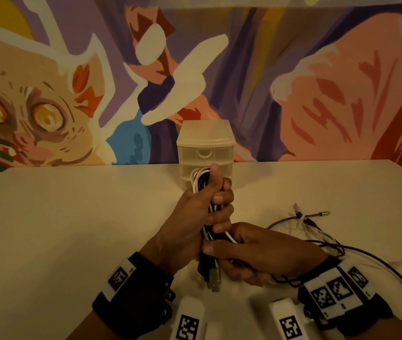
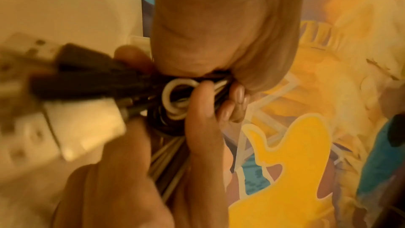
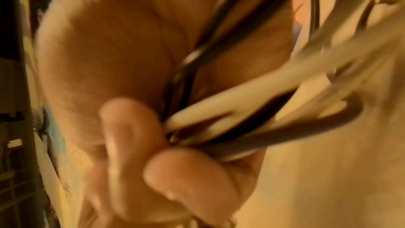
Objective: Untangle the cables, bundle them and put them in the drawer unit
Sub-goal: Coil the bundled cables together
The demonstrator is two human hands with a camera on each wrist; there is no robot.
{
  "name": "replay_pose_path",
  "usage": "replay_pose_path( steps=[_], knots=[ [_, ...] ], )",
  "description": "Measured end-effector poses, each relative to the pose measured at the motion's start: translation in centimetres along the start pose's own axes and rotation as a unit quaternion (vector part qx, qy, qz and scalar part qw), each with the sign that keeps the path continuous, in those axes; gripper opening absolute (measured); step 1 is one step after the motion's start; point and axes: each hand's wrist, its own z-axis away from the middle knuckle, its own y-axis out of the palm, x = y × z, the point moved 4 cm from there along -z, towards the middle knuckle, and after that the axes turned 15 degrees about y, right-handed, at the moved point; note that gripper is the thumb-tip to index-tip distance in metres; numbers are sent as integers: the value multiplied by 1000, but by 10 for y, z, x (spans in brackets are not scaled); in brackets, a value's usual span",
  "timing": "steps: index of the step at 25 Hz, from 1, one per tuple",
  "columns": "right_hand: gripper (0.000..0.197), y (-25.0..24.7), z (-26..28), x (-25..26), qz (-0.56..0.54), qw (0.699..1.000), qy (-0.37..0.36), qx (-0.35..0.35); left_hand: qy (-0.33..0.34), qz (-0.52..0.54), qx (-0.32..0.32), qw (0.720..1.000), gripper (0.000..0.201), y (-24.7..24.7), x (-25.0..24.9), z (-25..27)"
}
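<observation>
Gripping looped black-and-white cable bundle (image 1: 203,182)

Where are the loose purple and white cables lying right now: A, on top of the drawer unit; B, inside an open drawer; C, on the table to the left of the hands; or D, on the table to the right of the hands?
D: the loose cables lie on the table right of the hands, and the drawer unit has its visible drawers shut.

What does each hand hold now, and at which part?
The left hand grips the folded black-and-white cable bundle around its middle. The right hand holds its lower end, just above the plugs.
</observation>
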Motion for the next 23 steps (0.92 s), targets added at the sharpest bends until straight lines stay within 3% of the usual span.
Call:
replay_pose_path(
  steps=[4, 7, 10, 13, 16, 19, 21, 23],
  knots=[
    [70, 4, 2, 1, 27, 997, 56, 48, -28, 22, 21, 999, 41, -4, 2, -1],
    [69, 6, 0, -2, -40, 992, 89, 84, -15, -31, 55, 998, 40, -1, 3, 0],
    [65, 9, -4, -4, -36, 993, 99, 56, -13, -115, 69, 991, 40, 0, 5, 1],
    [58, 13, -7, -2, 19, 994, 104, 19, -28, -113, 41, 992, 42, -6, 5, 0],
    [49, 11, -5, 0, 50, 994, 95, -18, -36, -67, 49, 996, 34, -6, 7, 2],
    [50, 7, -2, 0, 64, 995, 76, -28, -54, -3, 102, 993, 35, -6, 11, 5],
    [53, 8, -4, -3, 79, 993, 81, -29, -71, -35, 118, 990, 39, -1, 13, 7],
    [55, 11, -9, -6, 83, 992, 92, -26, -93, -111, 82, 986, 37, 2, 12, 6]
  ],
)
